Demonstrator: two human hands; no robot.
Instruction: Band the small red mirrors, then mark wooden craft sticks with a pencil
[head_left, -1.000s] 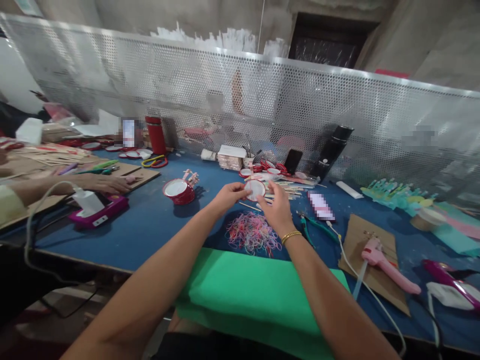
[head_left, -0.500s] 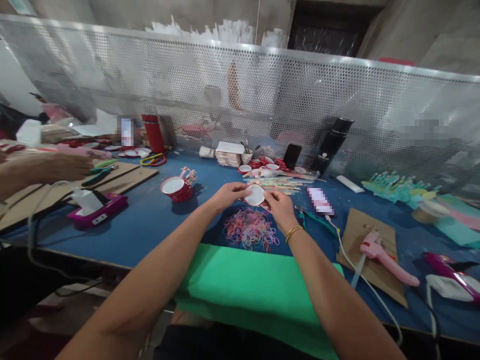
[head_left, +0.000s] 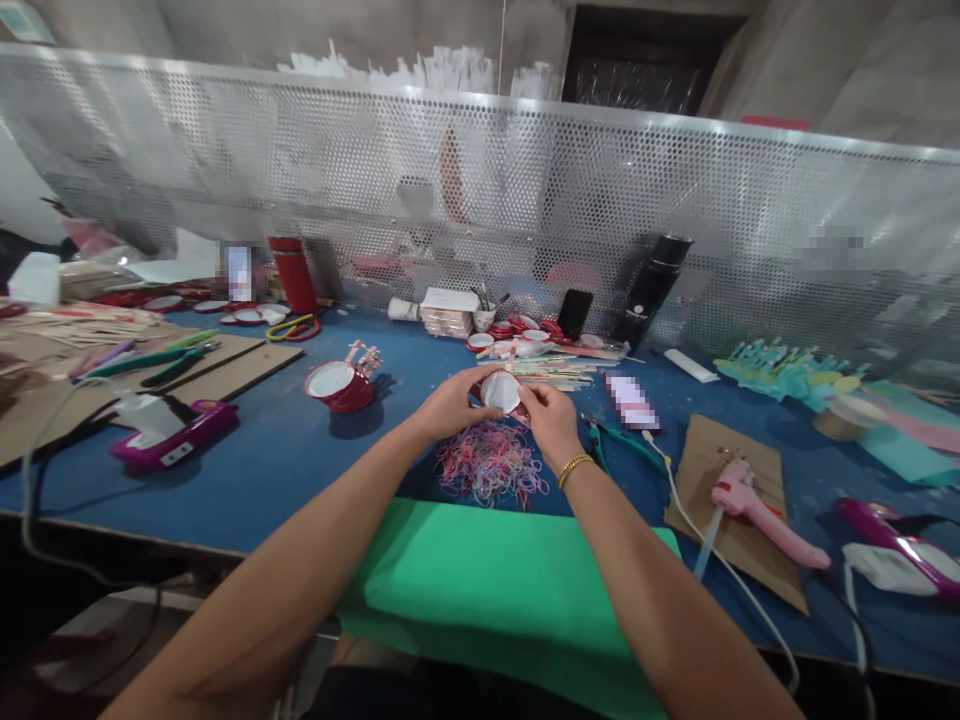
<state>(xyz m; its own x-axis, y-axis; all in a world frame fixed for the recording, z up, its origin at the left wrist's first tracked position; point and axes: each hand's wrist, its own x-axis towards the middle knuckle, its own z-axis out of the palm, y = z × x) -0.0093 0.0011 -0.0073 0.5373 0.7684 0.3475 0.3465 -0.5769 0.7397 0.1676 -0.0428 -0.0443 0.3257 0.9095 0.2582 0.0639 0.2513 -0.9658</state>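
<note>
The left hand (head_left: 459, 402) and the right hand (head_left: 551, 418) hold one small, round, white disc with a red rim (head_left: 500, 391) between them. The left hand's fingers are closed on its left side, and the right hand's fingers pinch its right side. The disc is up in front of the person, just past a messy heap of thin, bendy, many-coloured loops (head_left: 491, 468) on the blue surface (head_left: 262, 480).

Thin, pale wooden sticks (head_left: 570, 374) lie behind the hands. To the left sits a red, round stack with a white top (head_left: 339, 385), with pale pink bits poking up at its back. Near the right hand are pliers with teal handles (head_left: 634, 448). Farther right, a pink plastic glue gun (head_left: 769, 518) lies on a flat brown cardboard piece (head_left: 694, 450). A bright green cloth (head_left: 495, 570) is under the arms.
</note>
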